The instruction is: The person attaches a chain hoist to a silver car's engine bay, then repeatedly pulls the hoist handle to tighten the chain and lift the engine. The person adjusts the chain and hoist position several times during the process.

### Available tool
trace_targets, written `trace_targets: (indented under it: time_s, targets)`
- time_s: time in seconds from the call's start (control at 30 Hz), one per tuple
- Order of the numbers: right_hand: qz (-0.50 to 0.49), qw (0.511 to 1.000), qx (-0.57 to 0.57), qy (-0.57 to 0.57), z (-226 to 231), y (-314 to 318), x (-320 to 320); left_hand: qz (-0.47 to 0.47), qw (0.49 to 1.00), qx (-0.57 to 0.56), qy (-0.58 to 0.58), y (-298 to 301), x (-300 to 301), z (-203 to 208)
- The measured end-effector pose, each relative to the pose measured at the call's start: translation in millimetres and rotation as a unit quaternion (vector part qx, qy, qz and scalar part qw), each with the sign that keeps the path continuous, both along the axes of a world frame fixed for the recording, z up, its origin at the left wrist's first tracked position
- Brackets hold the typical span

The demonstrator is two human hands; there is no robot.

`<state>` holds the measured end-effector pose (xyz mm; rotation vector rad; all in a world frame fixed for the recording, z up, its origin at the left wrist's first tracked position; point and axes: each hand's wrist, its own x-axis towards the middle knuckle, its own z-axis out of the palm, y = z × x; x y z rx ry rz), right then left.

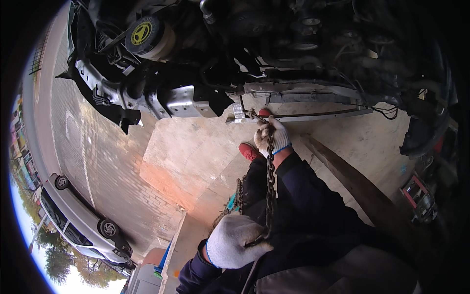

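Nearest, the left hand [237, 242], in a white glove, is closed on the lower part of a rusty chain [270, 181]; its palm and fingertips are hidden, so how many links it grips cannot be told, nor what the dark strip [252, 277] just below it is. From there the chain runs up, nearly straight, in front of the dark trousers to the right hand [271, 136], gloved too, whose fingers curl round it near its upper end. The step in hand seems to be bringing that end to the vehicle's front; the next move probably calls for the right hand to guide the links while the left bears the weight. Just beyond, the chain's end meets small metal parts by the long metal bar [318, 116], but whether it is hooked there is too small to make out. A second length of chain [239, 193] hangs beside the leg, its link to the first unseen. Farther up, the engine bay [303, 44] is mostly lost in shadow and cut off by the rim.
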<state>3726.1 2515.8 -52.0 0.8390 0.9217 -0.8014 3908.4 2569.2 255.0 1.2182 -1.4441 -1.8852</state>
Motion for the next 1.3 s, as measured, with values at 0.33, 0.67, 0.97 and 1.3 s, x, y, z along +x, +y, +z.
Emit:
trace_targets:
  time_s: [0.33,0.67,0.97,1.3]
  targets:
    - [0.025,0.991,0.037,0.126,-138,-6,-42,0.030,0.993,0.032,0.108,-23,22,23]
    - [0.066,0.994,0.035,0.084,-129,-18,-117,0.050,0.995,0.077,-0.049,-9,59,1]
    - [0.236,0.961,-0.089,0.116,-66,-17,-129,0.130,0.921,0.135,-0.343,1,54,-99]
    - [0.307,0.942,-0.107,0.081,-65,25,-83,0.062,0.894,0.242,-0.372,-41,58,-248]
